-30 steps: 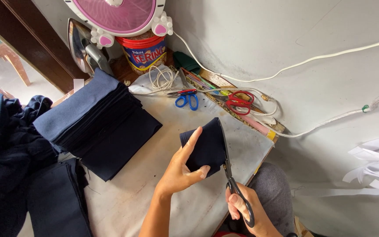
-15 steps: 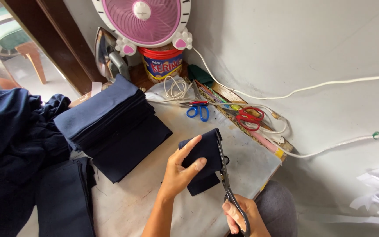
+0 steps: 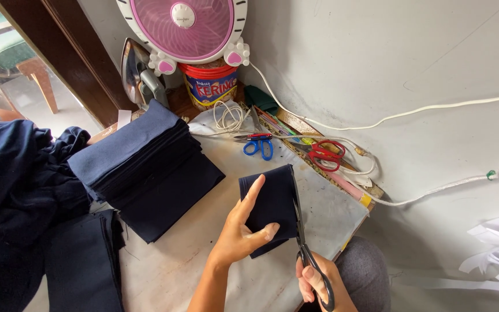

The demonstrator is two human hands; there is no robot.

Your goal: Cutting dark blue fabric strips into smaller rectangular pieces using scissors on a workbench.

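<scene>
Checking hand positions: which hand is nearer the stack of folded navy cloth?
Left. The left hand sits just right of the stack; the right hand, gripping black scissors, is farther right.

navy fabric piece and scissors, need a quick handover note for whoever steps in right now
Left hand: holds the small folded navy fabric piece upright above the table, index finger stretched up its face, thumb across its lower edge.
Right hand: grips the black-handled scissors, blades running up the piece's right edge.
Nearby: thick stack of folded navy pieces left of the hands on the pale work table; blue-handled scissors and red-handled scissors lie near the wall.
Done: the stack stands folded.
Left: the cut along the held piece's edge looks unfinished; how far it has run cannot be told.
</scene>
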